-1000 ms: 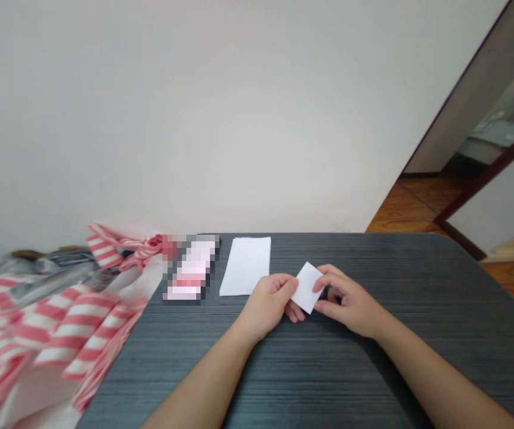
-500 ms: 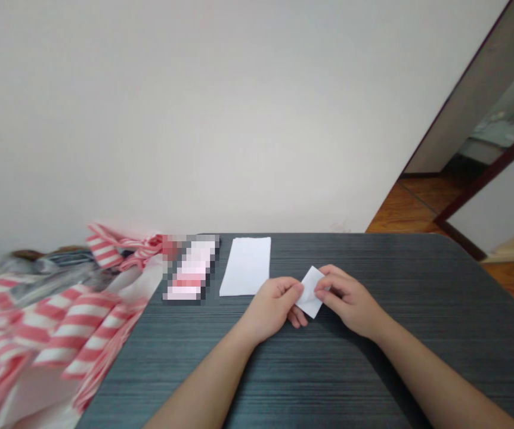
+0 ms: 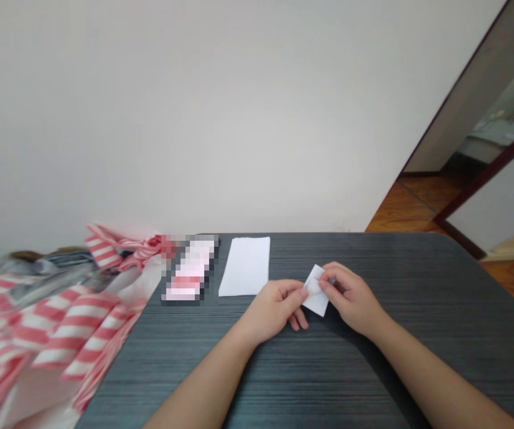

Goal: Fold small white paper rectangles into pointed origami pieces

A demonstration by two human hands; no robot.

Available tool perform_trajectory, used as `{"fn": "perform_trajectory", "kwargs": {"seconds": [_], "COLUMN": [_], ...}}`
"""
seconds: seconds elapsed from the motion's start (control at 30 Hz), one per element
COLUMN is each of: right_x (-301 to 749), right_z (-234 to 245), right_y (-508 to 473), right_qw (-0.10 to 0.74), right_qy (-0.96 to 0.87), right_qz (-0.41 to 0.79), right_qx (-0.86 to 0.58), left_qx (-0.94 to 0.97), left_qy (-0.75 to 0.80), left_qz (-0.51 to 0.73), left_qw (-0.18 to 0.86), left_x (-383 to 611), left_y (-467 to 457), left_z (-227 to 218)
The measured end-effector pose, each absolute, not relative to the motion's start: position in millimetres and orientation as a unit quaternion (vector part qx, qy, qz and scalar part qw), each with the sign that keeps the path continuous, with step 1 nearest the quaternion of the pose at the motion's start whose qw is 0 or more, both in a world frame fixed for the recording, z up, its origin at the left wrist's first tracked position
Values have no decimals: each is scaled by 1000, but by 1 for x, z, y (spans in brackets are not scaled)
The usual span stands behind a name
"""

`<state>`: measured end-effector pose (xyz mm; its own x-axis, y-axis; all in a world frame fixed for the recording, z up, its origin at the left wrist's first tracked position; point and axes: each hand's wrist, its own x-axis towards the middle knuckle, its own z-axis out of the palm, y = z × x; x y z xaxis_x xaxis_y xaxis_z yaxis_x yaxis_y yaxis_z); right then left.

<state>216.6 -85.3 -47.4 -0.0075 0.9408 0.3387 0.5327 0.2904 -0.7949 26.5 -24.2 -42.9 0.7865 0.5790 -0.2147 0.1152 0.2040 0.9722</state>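
A small folded piece of white paper (image 3: pixel 317 293) is held just above the dark grey table (image 3: pixel 373 369), pinched between both hands. My left hand (image 3: pixel 275 310) grips its left edge with thumb and fingertips closed. My right hand (image 3: pixel 350 298) pinches its top and right side, fingers curled round it. A larger white sheet of paper (image 3: pixel 245 266) lies flat on the table behind my left hand.
A pink and white packet (image 3: pixel 189 268), blurred out, lies left of the sheet. Red and white striped cloth (image 3: pixel 60 333) is heaped beside the table's left edge. A white wall stands behind; a doorway and wooden floor (image 3: pixel 418 208) are at the right.
The small paper has become narrower between my fingers and shifted slightly right. Both hands have closed in on it and barely moved otherwise.
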Motion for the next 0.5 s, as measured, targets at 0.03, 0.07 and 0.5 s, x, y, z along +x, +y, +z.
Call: {"fn": "perform_trajectory", "kwargs": {"seconds": [0.03, 0.07, 0.5], "right_x": [217, 217, 215], "right_z": [-48, -49, -49], "right_y": [-85, -84, -86], "right_qw": [443, 444, 448], "right_qy": [-672, -674, -676], "right_qz": [228, 225, 223], "right_qx": [-548, -546, -541], "left_qx": [616, 621, 628], "left_qy": [281, 280, 314], "left_qz": [156, 152, 145], "left_qw": [719, 716, 698], "left_x": [26, 26, 28], "left_y": [-24, -24, -25], "left_z": [-44, -44, -44]}}
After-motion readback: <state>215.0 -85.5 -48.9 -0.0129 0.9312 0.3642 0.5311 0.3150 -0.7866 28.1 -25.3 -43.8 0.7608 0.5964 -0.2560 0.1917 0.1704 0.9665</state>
